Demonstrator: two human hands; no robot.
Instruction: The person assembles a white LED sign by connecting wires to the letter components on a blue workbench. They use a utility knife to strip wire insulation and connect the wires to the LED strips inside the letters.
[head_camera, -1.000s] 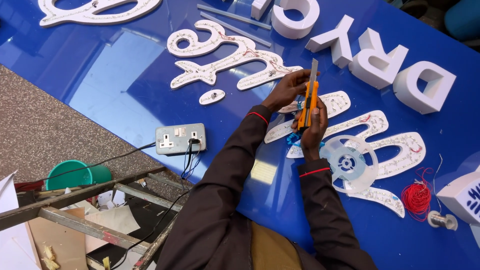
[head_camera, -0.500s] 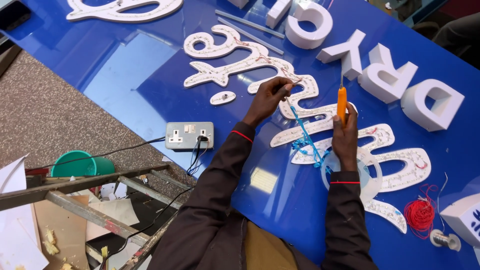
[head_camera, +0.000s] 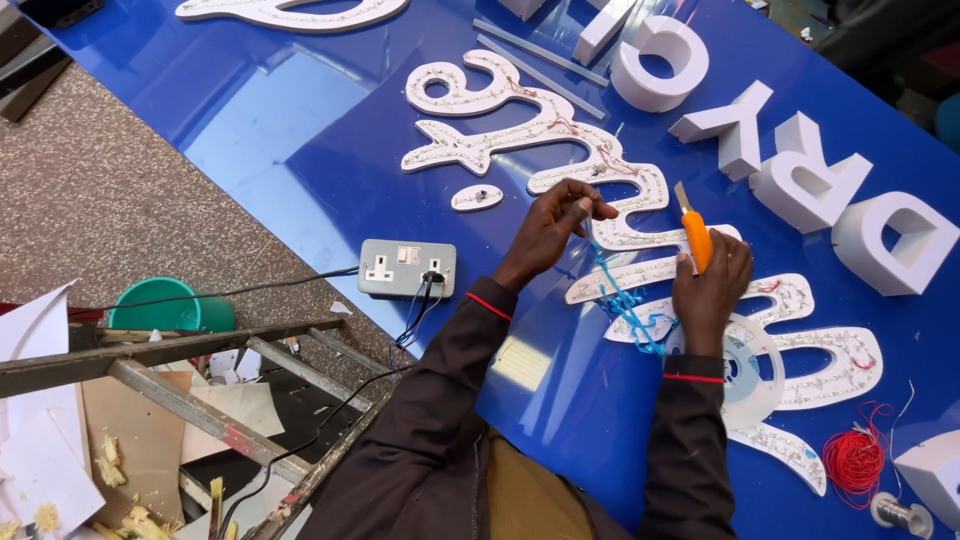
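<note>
**Blue wire drawn taut over the sign letters**

A strand of blue wire (head_camera: 622, 295) is pinched between the fingers (head_camera: 583, 207) of the left hand (head_camera: 552, 228), closed tight on its upper end, so that the strand is kept stretched down towards the tangle lying just beside the right wrist. An orange utility knife (head_camera: 695, 235) is gripped in the right hand (head_camera: 710, 295), the fingers wrapped fully round the handle and the blade pointed up and away from the body, apparently to keep the edge clear of the wire and the other hand. Both hands are held above flat white script letters (head_camera: 610, 195), which are laid face up on the blue tabletop (head_camera: 300, 150) so that their inner wiring can be reached. A clear spool (head_camera: 750, 375) lies partly under the right wrist. A grey socket box (head_camera: 405, 268) is set near the tabletop's edge, close to the left forearm, with its cable run off the side. A coil of red wire (head_camera: 852, 458) is placed further right, and white block letters (head_camera: 800, 170) are stood beyond the hands.
</note>
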